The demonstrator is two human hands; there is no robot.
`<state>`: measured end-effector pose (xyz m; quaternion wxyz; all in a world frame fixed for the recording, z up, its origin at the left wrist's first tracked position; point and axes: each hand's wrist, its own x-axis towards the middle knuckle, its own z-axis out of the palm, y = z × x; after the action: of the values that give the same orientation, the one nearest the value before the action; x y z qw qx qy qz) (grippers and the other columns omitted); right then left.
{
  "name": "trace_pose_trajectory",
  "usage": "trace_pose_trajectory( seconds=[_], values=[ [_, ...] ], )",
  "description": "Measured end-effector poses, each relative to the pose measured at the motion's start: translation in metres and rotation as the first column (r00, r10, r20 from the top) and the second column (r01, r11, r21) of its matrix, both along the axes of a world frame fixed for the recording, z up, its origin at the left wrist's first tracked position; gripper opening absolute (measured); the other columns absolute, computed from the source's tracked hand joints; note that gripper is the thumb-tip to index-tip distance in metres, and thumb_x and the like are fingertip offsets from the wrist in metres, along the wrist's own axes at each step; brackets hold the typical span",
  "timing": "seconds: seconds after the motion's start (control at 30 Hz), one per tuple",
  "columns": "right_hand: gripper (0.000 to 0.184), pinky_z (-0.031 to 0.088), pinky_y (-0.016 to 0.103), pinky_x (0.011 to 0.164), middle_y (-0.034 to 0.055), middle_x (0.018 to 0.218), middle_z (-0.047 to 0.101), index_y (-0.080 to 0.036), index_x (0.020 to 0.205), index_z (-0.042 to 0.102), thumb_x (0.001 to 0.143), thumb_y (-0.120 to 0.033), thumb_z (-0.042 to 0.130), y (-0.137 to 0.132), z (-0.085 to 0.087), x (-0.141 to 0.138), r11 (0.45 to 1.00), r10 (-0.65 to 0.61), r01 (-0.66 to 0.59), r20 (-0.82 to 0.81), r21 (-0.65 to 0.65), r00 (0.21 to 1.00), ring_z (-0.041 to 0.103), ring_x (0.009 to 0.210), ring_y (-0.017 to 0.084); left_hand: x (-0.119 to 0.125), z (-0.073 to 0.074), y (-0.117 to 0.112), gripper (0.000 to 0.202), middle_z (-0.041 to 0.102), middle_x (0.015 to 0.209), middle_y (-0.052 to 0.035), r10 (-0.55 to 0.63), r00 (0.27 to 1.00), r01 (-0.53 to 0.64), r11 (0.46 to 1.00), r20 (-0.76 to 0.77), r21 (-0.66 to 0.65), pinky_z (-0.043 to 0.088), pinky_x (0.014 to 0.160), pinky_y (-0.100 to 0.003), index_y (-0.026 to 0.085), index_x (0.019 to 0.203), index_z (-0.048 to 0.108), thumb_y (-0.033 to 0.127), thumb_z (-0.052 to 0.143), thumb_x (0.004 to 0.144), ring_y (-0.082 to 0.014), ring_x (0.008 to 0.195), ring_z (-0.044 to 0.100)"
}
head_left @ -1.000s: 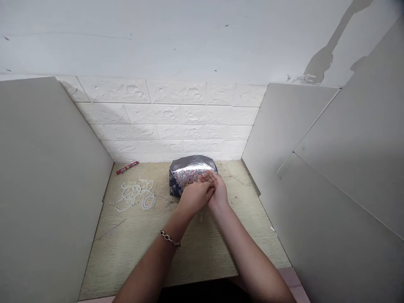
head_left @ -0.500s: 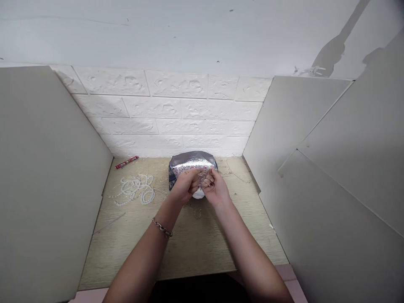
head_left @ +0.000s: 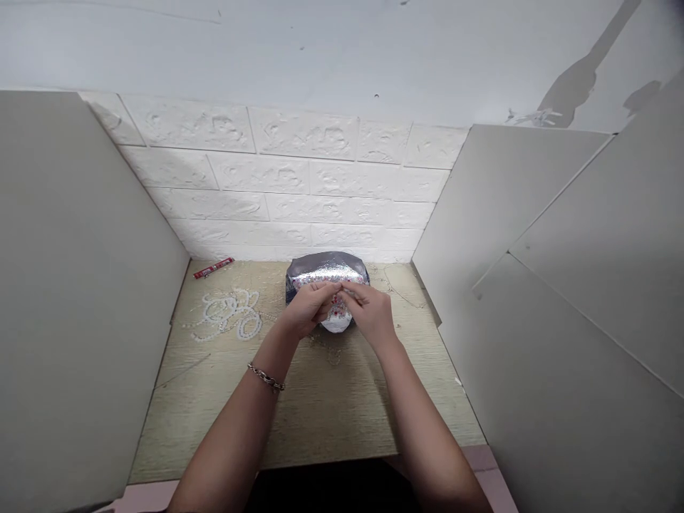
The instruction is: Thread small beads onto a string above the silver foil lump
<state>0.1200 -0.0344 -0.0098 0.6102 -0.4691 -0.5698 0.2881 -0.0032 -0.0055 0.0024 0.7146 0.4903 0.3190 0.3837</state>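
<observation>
A silver-lined bag (head_left: 328, 262), dark on its outside, lies at the back middle of the table with small red and clear beads (head_left: 335, 311) in it. Over its near part, my left hand (head_left: 311, 306) and my right hand (head_left: 372, 312) meet fingertip to fingertip. Both are closed in a pinch, thumbs against fingers. Whatever sits between the tips is too small to make out. A chain bracelet (head_left: 266, 376) circles my left wrist. Just below the hands, a thin beaded strand (head_left: 332, 353) rests on the wood.
Loops of white beads (head_left: 247, 322) lie to the left on the wooden table (head_left: 320, 420). Behind them is a red wrapper-like strip (head_left: 214, 268). A thin wire-like piece (head_left: 184, 370) lies near the left panel (head_left: 80, 299). Another panel (head_left: 481, 235) bounds the right, and a white brick-patterned wall the back.
My right hand has turned from palm up with curled fingers to back up, its fingertips now pinched against my left ones. More of the beads in the silver lining shows. The view shifted slightly.
</observation>
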Motion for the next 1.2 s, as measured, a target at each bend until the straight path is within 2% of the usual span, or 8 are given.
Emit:
trace_pose_trajectory(
  seconds=[0.17, 0.33, 0.47, 0.57, 0.73, 1.0, 1.2],
  values=[
    [0.019, 0.04, 0.025, 0.062, -0.0028, 0.065, 0.063, -0.026, 0.079, 0.067, 0.063, -0.024, 0.058, -0.0007, -0.0001, 0.0008, 0.999, -0.022, 0.018, 0.083, 0.045, 0.996, 0.051, 0.057, 0.011, -0.002, 0.0017, -0.0006, 0.032, 0.018, 0.039, 0.0097, 0.012, 0.999, -0.011, 1.0, -0.045, 0.019, 0.006, 0.032, -0.017, 0.014, 0.055, 0.037, 0.036, 0.058, 0.066, 0.0002, 0.033, 0.012],
    [0.018, 0.037, 0.022, 0.051, -0.0018, 0.058, 0.058, -0.023, 0.077, 0.067, 0.063, -0.027, 0.057, -0.003, 0.003, 0.0018, 0.999, 0.039, -0.039, 0.023, 0.008, 0.999, 0.045, 0.051, 0.01, -0.0072, -0.0009, 0.0016, 0.031, 0.018, 0.039, 0.0094, -0.032, 0.999, 0.032, 0.999, -0.014, 0.012, 0.006, 0.033, -0.018, 0.013, 0.057, 0.041, 0.037, 0.058, 0.065, 0.0002, 0.033, 0.012],
    [0.02, 0.025, 0.019, 0.04, -0.0059, 0.042, 0.036, -0.02, 0.078, 0.065, 0.066, -0.03, 0.053, -0.0039, 0.0047, 0.0022, 0.997, 0.055, -0.051, 0.062, -0.054, 0.997, 0.028, 0.041, 0.006, -0.0075, -0.0021, 0.0021, 0.03, 0.018, 0.039, 0.0093, -0.047, 0.999, 0.047, 0.999, 0.002, 0.007, 0.005, 0.033, -0.018, 0.013, 0.057, 0.042, 0.036, 0.059, 0.065, 0.0001, 0.033, 0.011],
    [0.019, 0.023, 0.019, 0.04, -0.0072, 0.042, 0.024, -0.02, 0.078, 0.063, 0.066, -0.03, 0.052, -0.0041, 0.005, 0.0009, 0.999, 0.029, -0.026, 0.097, -0.034, 0.995, 0.023, 0.041, 0.005, -0.0061, -0.0024, 0.0017, 0.031, 0.018, 0.04, 0.0092, -0.046, 0.999, 0.046, 0.999, 0.006, -0.002, 0.005, 0.033, -0.018, 0.013, 0.056, 0.041, 0.037, 0.058, 0.066, 0.0002, 0.034, 0.011],
    [0.014, 0.024, 0.019, 0.042, -0.0076, 0.044, 0.024, -0.019, 0.072, 0.06, 0.066, -0.029, 0.052, -0.0054, 0.006, -0.0013, 0.999, -0.029, 0.025, 0.136, 0.025, 0.99, 0.024, 0.041, 0.005, -0.0055, -0.0029, 0.001, 0.032, 0.019, 0.039, 0.0092, -0.035, 0.999, 0.035, 0.999, 0.004, 0.001, 0.006, 0.033, -0.017, 0.014, 0.055, 0.038, 0.038, 0.057, 0.066, -0.0001, 0.034, 0.011],
    [0.014, 0.024, 0.019, 0.042, -0.0074, 0.045, 0.024, -0.019, 0.073, 0.058, 0.068, -0.029, 0.05, -0.0059, 0.0048, -0.0017, 1.0, -0.02, 0.018, 0.149, 0.016, 0.989, 0.025, 0.042, 0.005, -0.0055, -0.0026, 0.0008, 0.035, 0.019, 0.039, 0.0091, -0.041, 0.999, 0.042, 0.999, -0.03, 0.025, 0.006, 0.033, -0.018, 0.014, 0.054, 0.036, 0.041, 0.055, 0.067, -0.0004, 0.033, 0.011],
    [0.016, 0.023, 0.019, 0.042, -0.0071, 0.046, 0.023, -0.019, 0.075, 0.059, 0.067, -0.03, 0.05, -0.0054, 0.0042, -0.0012, 0.999, -0.019, 0.014, 0.168, 0.032, 0.986, 0.024, 0.042, 0.005, -0.006, -0.0025, 0.001, 0.037, 0.02, 0.037, 0.0084, -0.001, 0.997, 0.008, 0.995, -0.077, 0.095, 0.005, 0.034, -0.019, 0.014, 0.051, 0.037, 0.043, 0.054, 0.067, -0.0005, 0.032, 0.013]
  ],
)
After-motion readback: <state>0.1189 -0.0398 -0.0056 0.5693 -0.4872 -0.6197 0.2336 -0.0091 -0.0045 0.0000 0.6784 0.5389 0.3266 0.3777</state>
